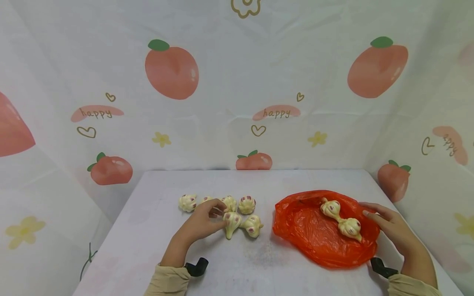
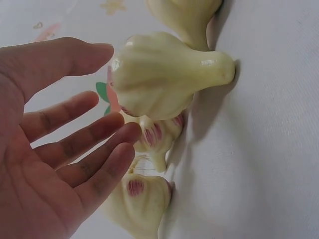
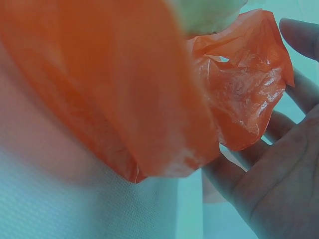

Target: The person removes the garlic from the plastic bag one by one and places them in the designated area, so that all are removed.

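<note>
- As we look down on the white table (image 1: 252,267), we see the left hand (image 1: 201,220) beside a glossy cream garlic bulb with purple markings (image 1: 232,222); its thumb and fingers are loosely spread and curve toward the bulb, though we cannot tell whether they touch it.
- We find that bulb lying with its thick neck toward the person, another plump cream bulb (image 1: 253,227) just to its right.
- Behind this pair we count a row of four more cream bulbs (image 1: 247,205), one partly covered by the left hand.
- We see the right hand (image 1: 398,232) at the right rim of a crumpled red plastic bag (image 1: 307,230), its thumb spread apart from the fingers, which reach behind the film.
- Inside the bag we see two long-necked cream bulbs (image 1: 349,227) lying end to end.
</note>
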`<action>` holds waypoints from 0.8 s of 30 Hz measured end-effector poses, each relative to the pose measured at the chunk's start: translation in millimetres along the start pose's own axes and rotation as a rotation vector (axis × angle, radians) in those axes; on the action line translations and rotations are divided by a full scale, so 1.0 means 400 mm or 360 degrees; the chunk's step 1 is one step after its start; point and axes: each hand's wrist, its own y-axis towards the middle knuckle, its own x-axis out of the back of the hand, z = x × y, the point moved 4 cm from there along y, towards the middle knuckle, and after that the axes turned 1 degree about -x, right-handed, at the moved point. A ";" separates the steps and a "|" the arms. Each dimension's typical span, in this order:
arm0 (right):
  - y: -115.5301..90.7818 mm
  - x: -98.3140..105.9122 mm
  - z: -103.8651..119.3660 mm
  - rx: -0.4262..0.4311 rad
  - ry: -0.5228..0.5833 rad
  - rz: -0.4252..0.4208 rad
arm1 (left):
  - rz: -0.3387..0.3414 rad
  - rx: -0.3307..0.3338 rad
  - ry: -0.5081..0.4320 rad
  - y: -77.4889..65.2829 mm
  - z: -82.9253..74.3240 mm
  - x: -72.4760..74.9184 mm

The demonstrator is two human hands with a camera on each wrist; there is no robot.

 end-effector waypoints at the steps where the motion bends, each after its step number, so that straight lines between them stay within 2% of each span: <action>1: -0.001 -0.001 0.000 0.0004 0.0009 0.0004 | -0.0008 0.0007 0.0000 0.001 -0.002 -0.001; 8: -0.003 0.002 0.000 0.0007 0.0016 0.0006 | -0.0069 0.0018 -0.0015 0.000 -0.019 -0.005; 18: 0.005 0.001 0.006 0.0007 -0.0010 0.0002 | -0.0166 -0.0081 -0.0058 0.013 -0.048 -0.007; 24: 0.001 -0.008 0.002 -0.0045 -0.0005 0.0008 | -0.0154 -0.0108 -0.0103 0.030 -0.077 -0.027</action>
